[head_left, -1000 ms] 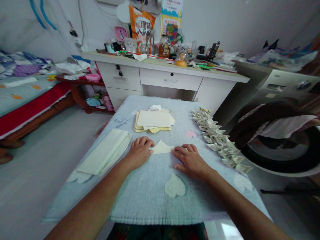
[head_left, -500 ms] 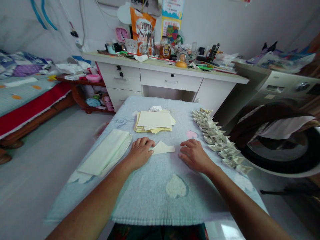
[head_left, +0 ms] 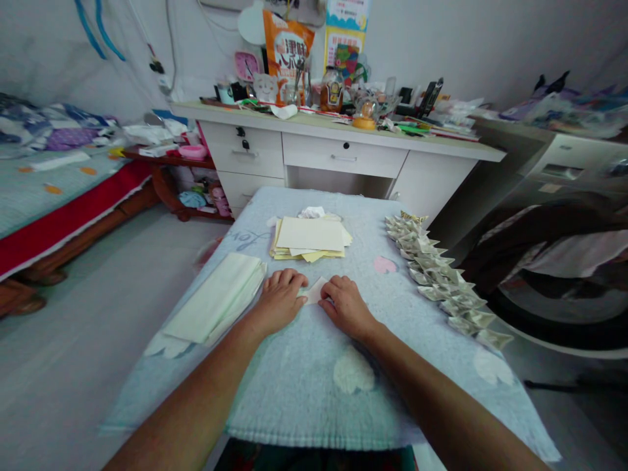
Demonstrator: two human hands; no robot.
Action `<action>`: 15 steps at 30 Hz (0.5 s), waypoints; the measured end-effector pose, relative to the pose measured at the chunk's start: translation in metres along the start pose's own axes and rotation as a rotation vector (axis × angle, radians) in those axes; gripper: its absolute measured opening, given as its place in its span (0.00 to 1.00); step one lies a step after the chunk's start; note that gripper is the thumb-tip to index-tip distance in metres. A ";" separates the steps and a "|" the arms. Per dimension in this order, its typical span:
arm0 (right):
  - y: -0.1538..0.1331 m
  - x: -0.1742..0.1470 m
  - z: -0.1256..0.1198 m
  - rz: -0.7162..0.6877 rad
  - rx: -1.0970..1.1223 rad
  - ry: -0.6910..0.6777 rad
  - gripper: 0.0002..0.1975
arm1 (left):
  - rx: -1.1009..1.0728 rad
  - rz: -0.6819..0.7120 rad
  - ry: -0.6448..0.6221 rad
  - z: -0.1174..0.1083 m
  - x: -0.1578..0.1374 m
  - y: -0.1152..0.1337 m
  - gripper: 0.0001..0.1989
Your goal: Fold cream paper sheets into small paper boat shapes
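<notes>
A small folded piece of cream paper [head_left: 314, 292] lies on the cloth-covered table between my hands. My left hand [head_left: 282, 299] holds its left end, thumb and fingertips pressed close together there. At the right end, my right hand [head_left: 347, 305] has its fingers curled over the paper, hiding that part of it. Just beyond my hands sits a stack of cream and yellow paper sheets [head_left: 310, 233]. A bundle of long pale folded paper [head_left: 216, 297] is left of my left hand. Rows of small pointed folded-paper pieces [head_left: 434, 265] run along the table's right side.
A pale blue patterned cloth [head_left: 294, 392] covers the table. Crumpled white tissue [head_left: 312, 212] sits behind the stack. Beyond stands a white desk [head_left: 343, 154] crowded with jars and bags. A washing machine [head_left: 564, 176] is on the right, a bed [head_left: 63, 176] on the left.
My right hand has moved left from beside the paper onto its right end, covering it. My left hand stays at the left end. The whole view has shifted slightly.
</notes>
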State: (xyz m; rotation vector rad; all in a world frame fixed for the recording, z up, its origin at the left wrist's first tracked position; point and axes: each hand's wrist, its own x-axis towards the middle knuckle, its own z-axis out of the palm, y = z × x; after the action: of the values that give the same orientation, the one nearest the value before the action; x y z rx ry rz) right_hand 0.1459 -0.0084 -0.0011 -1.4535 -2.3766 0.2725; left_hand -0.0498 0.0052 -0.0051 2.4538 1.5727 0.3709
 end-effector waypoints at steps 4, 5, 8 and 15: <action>0.001 -0.002 0.000 0.007 0.038 0.008 0.02 | -0.010 -0.062 -0.042 -0.003 -0.003 -0.004 0.17; 0.001 -0.002 0.000 0.010 0.042 0.006 0.02 | -0.015 -0.071 -0.051 -0.004 -0.003 -0.005 0.18; 0.000 0.000 -0.001 0.023 0.037 -0.007 0.02 | -0.004 -0.087 -0.041 -0.005 -0.003 -0.006 0.19; -0.006 0.005 0.002 0.090 -0.043 -0.035 0.06 | -0.022 -0.064 0.077 -0.001 0.000 0.010 0.13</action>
State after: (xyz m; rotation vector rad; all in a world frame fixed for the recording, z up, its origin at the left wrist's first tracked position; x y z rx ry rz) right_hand 0.1379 -0.0067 -0.0003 -1.5906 -2.3612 0.2725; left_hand -0.0420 0.0014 -0.0010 2.3930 1.6644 0.4740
